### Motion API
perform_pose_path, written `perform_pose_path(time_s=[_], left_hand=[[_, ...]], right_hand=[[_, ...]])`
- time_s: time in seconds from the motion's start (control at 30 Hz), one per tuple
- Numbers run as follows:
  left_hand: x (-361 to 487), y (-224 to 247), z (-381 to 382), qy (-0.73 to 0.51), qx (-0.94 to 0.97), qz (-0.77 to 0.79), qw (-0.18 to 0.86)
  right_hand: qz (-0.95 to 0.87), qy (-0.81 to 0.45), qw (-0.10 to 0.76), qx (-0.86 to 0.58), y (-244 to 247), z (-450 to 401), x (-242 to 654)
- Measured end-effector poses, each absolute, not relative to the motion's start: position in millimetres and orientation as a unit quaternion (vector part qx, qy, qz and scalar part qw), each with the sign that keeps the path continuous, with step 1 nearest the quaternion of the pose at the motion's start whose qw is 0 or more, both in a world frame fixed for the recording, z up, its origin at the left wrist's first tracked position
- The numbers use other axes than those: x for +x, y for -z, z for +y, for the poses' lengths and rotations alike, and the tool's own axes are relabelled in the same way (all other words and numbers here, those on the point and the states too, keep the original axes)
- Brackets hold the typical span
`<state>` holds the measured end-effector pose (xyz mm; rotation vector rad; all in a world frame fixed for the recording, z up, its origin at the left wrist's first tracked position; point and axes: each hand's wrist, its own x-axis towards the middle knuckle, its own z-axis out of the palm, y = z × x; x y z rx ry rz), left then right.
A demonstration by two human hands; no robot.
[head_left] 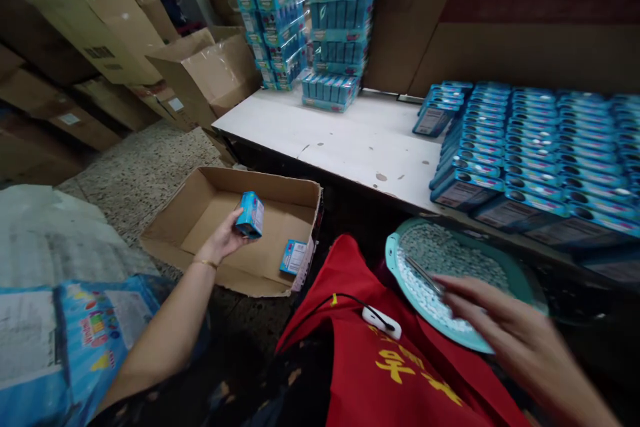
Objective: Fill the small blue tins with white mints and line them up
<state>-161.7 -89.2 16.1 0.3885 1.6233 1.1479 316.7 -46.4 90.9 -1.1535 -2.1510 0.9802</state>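
My left hand [226, 239] grips a small blue printed box [251, 215], held tilted above an open cardboard carton [260, 181]. Inside that carton, near its right wall, lies another small blue box [293, 257]. My right hand [493, 313], slightly blurred, pinches a slim silver metal tool [424, 275] whose exact kind I cannot make out. The tool points into a round teal basin [393, 259] full of small whitish pieces [450, 255]. Part of the basin's near rim is hidden behind my right hand.
A white table [350, 147] bears rows of blue boxes [533, 147] at right and plastic-wrapped stacks [340, 20] at the back. Large cartons [215, 70] stand at the left. Blue printed bags [95, 327] lie at lower left. A red apron [370, 367] covers my lap, with a white device [383, 322] on it.
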Motion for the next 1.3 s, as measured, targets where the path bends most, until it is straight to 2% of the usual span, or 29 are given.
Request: perform_pose_path(time_s=[0.07, 0.13, 0.23, 0.3, 0.37, 0.47, 0.57, 0.63, 0.73, 0.8, 0.93, 1.2, 1.3], left_hand=[[-120, -41, -85, -0.508, 0.151, 0.583, 0.616], [-72, -56, -78, -0.461, 0.155, 0.546, 0.682], [-3, -59, -67, -0.361, 0.2, 0.533, 0.739], [33, -51, -61, -0.319, 0.238, 0.516, 0.758], [61, -41, -54, -0.315, 0.293, 0.499, 0.752], [97, -23, -44, -0.346, 0.39, 0.506, 0.687], [128, -5, -33, -0.382, 0.389, 0.52, 0.657], [140, 6, -26, -0.412, 0.36, 0.525, 0.652], [140, 20, -13, -0.439, 0.34, 0.557, 0.618], [136, 27, -5, -0.443, 0.325, 0.569, 0.612], [134, 35, 7, -0.407, 0.293, 0.567, 0.653], [122, 51, 18, -0.383, 0.28, 0.608, 0.637], [126, 58, 27, -0.369, 0.281, 0.597, 0.655]], right_hand=[[-0.822, -0.373, 0.228, -0.364, -84, -39, 283], [-0.85, -0.344, 0.244, -0.316, -79, -30, 255], [-0.888, -0.306, 0.231, -0.254, -70, -17, 241], [-0.885, -0.324, 0.219, -0.254, -58, -12, 251], [-0.836, -0.368, 0.252, -0.32, -38, -14, 268], [-0.701, -0.458, 0.348, -0.421, -1, -24, 289], [-0.631, -0.514, 0.386, -0.433, 35, -27, 310], [-0.652, -0.469, 0.325, -0.499, 57, -20, 334], [-0.678, -0.29, 0.099, -0.668, 85, -4, 374], [-0.669, -0.218, -0.004, -0.711, 100, 5, 390], [-0.696, -0.213, -0.057, -0.683, 114, 15, 386], [-0.683, -0.135, -0.103, -0.711, 91, 38, 439], [-0.693, -0.14, -0.123, -0.696, 93, 45, 449]])
